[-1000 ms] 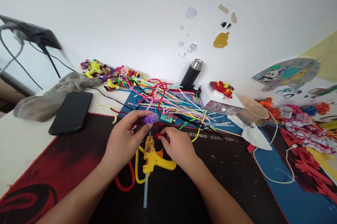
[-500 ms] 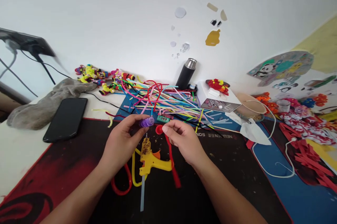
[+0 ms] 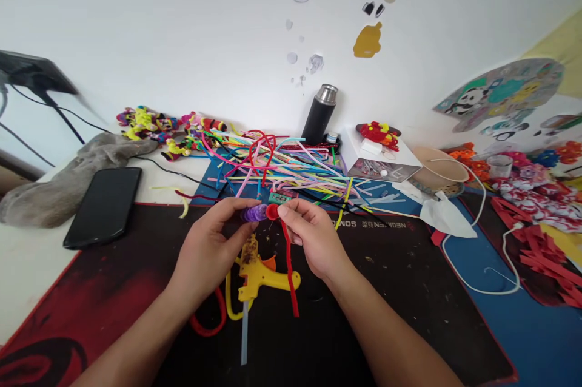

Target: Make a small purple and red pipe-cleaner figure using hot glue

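My left hand (image 3: 222, 230) pinches a purple coil of pipe cleaner (image 3: 254, 213) between thumb and fingers. In my right hand (image 3: 313, 235) is a red pipe cleaner (image 3: 290, 259), its end wound into a small flat disc (image 3: 271, 212) and its tail hanging down. The disc meets the right end of the purple coil. Below the hands lies a yellow hot glue gun (image 3: 264, 276) with a clear glue stick (image 3: 244, 335) out of its back. A yellow pipe cleaner loop (image 3: 228, 299) and a red loop (image 3: 211, 329) lie beside it.
A heap of coloured pipe cleaners (image 3: 282, 168) spreads behind my hands. A black thermos (image 3: 319, 115) and a white box (image 3: 404, 164) stand at the wall. On the left is a phone (image 3: 104, 205); on the right, a white cable (image 3: 477, 290) and red strips (image 3: 545, 259).
My right hand has moved left and slightly up, bringing the red disc from a small gap away to the end of the purple coil. The view has shifted slightly.
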Motion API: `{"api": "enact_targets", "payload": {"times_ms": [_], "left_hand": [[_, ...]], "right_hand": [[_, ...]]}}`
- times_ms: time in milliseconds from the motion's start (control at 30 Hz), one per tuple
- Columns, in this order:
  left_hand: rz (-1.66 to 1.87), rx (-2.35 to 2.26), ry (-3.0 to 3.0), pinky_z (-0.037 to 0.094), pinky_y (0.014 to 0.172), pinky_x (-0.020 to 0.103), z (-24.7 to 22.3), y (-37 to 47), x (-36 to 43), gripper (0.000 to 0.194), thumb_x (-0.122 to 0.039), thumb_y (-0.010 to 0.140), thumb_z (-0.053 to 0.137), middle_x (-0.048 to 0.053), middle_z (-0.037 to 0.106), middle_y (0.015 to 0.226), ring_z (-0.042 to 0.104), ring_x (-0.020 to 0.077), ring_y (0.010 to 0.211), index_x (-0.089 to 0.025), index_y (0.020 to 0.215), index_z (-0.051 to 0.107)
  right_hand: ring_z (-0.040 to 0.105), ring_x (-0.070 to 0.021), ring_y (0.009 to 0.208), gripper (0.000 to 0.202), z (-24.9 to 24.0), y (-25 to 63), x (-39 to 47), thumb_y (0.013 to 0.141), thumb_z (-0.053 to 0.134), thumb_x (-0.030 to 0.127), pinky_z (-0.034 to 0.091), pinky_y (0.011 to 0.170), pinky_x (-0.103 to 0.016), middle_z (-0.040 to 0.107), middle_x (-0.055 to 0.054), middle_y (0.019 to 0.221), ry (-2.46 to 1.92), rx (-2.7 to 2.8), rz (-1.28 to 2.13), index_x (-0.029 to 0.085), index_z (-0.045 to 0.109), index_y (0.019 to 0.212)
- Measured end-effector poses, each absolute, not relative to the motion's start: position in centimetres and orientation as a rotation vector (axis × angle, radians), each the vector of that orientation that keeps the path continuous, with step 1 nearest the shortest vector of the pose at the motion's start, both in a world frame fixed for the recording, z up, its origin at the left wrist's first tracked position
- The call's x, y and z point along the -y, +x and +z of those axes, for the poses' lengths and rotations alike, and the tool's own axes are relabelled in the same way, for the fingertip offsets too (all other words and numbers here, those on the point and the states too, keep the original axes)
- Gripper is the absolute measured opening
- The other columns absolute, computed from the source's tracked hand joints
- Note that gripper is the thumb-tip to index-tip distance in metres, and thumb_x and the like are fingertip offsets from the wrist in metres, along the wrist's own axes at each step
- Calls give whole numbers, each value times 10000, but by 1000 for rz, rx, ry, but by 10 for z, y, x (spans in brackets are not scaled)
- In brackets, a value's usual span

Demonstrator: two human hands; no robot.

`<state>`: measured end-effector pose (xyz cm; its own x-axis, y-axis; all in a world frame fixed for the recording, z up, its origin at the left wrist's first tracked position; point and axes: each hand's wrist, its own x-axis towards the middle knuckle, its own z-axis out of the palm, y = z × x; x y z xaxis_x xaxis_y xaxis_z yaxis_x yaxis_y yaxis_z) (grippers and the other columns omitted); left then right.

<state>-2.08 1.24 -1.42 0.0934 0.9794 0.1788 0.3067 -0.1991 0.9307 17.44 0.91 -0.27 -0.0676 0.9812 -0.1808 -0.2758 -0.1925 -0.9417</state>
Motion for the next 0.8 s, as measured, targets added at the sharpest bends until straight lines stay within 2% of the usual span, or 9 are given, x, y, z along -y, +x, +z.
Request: {"api": "enact_targets", "payload": {"times_ms": [267, 800], "left_hand": [[1120, -1288, 1654, 592, 956, 415, -10, -19, -9, 261, -367, 907, 733, 43, 822, 1107, 762, 263, 982, -264, 1139, 796], [1119, -1299, 1727, 599, 942, 368, -10, -17, -8, 247, -334, 920, 721, 24, 822, 1098, 758, 234, 965, -274, 1145, 801]], "right_hand": [[338, -81, 506, 466, -8, 176, -6, 794, 915, 609, 238, 489, -245, 471, 80, 574, -1104, 977, 1498, 202, 689, 779], [335, -91, 525, 503, -11, 176, -5, 802, 888, 650, 220, 511, -261, 463, 79, 588, -1152, 1002, 1501, 207, 651, 776]]}}
